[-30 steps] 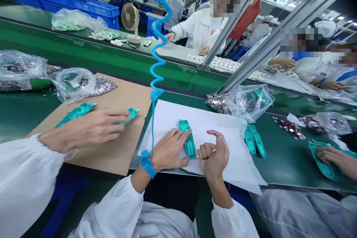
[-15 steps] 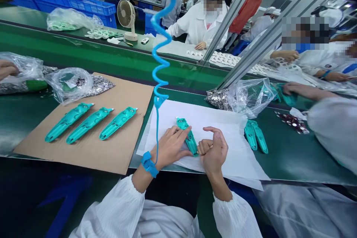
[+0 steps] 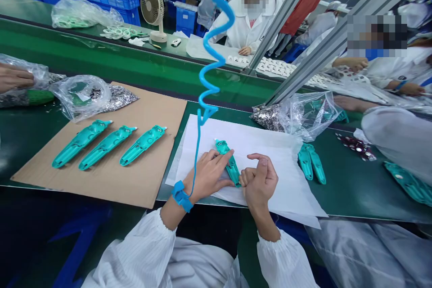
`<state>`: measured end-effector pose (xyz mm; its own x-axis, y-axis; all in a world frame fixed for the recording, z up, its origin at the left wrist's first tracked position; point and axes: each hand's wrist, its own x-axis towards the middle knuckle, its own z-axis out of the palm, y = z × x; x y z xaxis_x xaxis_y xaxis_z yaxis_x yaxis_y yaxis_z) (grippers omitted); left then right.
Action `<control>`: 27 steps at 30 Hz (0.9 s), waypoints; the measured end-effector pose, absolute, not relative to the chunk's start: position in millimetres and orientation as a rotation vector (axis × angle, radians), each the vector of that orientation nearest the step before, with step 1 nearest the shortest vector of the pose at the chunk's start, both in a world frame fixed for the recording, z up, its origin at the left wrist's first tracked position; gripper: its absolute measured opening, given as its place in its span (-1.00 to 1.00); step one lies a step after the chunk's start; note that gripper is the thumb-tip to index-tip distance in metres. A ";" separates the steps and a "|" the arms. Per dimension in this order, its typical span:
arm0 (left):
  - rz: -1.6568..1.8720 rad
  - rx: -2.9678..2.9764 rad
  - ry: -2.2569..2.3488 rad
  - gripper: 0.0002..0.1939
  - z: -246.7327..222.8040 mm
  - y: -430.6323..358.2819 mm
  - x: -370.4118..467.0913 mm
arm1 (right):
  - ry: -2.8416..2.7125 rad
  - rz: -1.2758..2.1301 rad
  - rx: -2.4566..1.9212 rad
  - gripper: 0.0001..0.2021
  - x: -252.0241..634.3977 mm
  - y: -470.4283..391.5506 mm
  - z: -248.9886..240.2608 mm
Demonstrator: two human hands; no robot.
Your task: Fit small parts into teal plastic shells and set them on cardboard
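A teal plastic part [image 3: 225, 153] lies lengthwise on a white paper sheet [image 3: 270, 144] at the table's near edge. My left hand [image 3: 209, 174] rests on the part, its fingers pinning the left side and lower half. A blue wrist strap [image 3: 180, 195] on that wrist runs up into a coiled blue cord [image 3: 212, 63]. My right hand [image 3: 260, 181] is curled into a fist with the thumb raised, and its knuckles touch the part's near end. Whether anything sits inside that fist is hidden.
Three more teal parts [image 3: 108, 146] lie side by side on a cardboard sheet [image 3: 145, 180] to the left. Two teal parts [image 3: 312, 164] lie right of the paper, behind them a plastic bag [image 3: 303, 114] of small silver pieces. Co-workers' hands [image 3: 13, 76] and a sleeve [image 3: 394, 139] flank me.
A co-worker's hand that lay over the teal parts on the cardboard has pulled away to the bags at the far left. My own hands have hardly moved.
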<state>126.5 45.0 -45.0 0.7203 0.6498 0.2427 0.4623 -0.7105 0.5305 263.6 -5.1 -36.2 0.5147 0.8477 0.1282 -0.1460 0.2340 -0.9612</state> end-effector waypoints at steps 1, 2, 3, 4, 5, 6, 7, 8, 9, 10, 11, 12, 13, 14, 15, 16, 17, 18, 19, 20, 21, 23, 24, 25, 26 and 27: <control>0.580 2.492 0.854 -0.13 -45.2 45.1 126.6 | -0.755 0.776 -1.134 -0.64 264.1 -4.9 -36.4; 0.578 2.496 0.853 -0.13 -45.4 45.2 126.7 | -0.744 0.770 -1.136 -0.64 264.5 -4.8 -36.7; 0.576 2.497 0.852 -0.13 -45.5 45.3 126.7 | -0.734 0.764 -1.139 -0.63 264.8 -4.6 -37.2; 0.576 2.497 0.851 -0.13 -45.5 45.4 126.7 | -0.725 0.762 -1.142 -0.63 265.1 -4.5 -37.6; 0.577 2.497 0.851 -0.12 -45.4 45.5 126.5 | -0.717 0.761 -1.144 -0.63 265.3 -4.2 -38.0; 0.577 2.498 0.851 -0.12 -45.2 45.6 126.2 | -0.710 0.763 -1.145 -0.62 265.6 -3.8 -38.2; 0.575 2.503 0.849 -0.12 -44.8 45.6 125.8 | -0.699 0.769 -1.147 -0.62 265.8 -3.3 -38.3; 0.572 2.516 0.845 -0.13 -44.3 45.6 125.3 | -0.685 0.775 -1.147 -0.62 265.9 -2.7 -38.2; 0.565 2.536 0.836 -0.16 -43.8 45.6 124.8 | -0.668 0.782 -1.146 -0.62 266.0 -2.1 -37.9; 0.555 2.557 0.824 -0.19 -43.1 45.5 124.4 | -0.654 0.789 -1.142 -0.62 266.1 -1.6 -37.4; 0.543 2.575 0.813 -0.23 -42.5 45.4 124.0 | -0.646 0.792 -1.137 -0.62 266.2 -1.4 -36.8; 0.533 2.587 0.807 -0.26 -41.9 45.3 123.8 | -0.647 0.793 -1.133 -0.61 266.2 -1.5 -36.1; 0.526 2.590 0.808 -0.28 -41.3 45.1 123.7 | -0.656 0.789 -1.130 -0.61 266.3 -2.1 -35.4; 0.523 2.587 0.814 -0.28 -40.8 45.0 123.8 | -0.668 0.780 -1.128 -0.62 266.4 -2.9 -34.8; 0.523 2.581 0.823 -0.27 -40.3 44.8 123.9 | -0.677 0.767 -1.125 -0.62 266.7 -4.0 -34.2; 0.526 2.575 0.831 -0.27 -40.0 44.7 124.1 | -0.684 0.752 -1.123 -0.63 266.9 -5.3 -33.7; 0.528 2.570 0.836 -0.26 -39.8 44.6 124.4 | -0.689 0.737 -1.119 -0.64 267.3 -6.5 -33.3; 0.528 2.565 0.839 -0.25 -39.6 44.6 124.6 | -0.694 0.726 -1.116 -0.65 267.6 -7.6 -33.0; 0.526 2.560 0.841 -0.24 -39.6 44.6 124.9 | -0.701 0.720 -1.113 -0.65 267.9 -8.4 -33.0; 0.526 2.555 0.841 -0.24 -39.7 44.7 125.0 | -0.711 0.722 -1.111 -0.66 268.1 -9.0 -33.1; 0.528 2.550 0.842 -0.24 -39.8 44.7 125.1 | -0.720 0.727 -1.111 -0.66 268.3 -9.3 -33.4; 0.540 2.542 0.843 -0.25 -40.3 44.8 125.2 | -0.734 0.736 -1.114 -0.66 268.2 -9.3 -34.6; 0.547 2.540 0.843 -0.25 -40.6 44.9 125.3 | -0.739 0.737 -1.116 -0.66 268.0 -9.0 -35.2; 0.552 2.540 0.842 -0.25 -40.9 44.9 125.3 | -0.744 0.737 -1.117 -0.66 267.7 -8.7 -35.9; 0.556 2.540 0.840 -0.25 -41.1 44.9 125.3 | -0.749 0.737 -1.118 -0.66 267.5 -8.2 -36.4; 0.558 2.540 0.838 -0.25 -41.2 44.9 125.4 | -0.756 0.737 -1.119 -0.66 267.2 -7.7 -36.8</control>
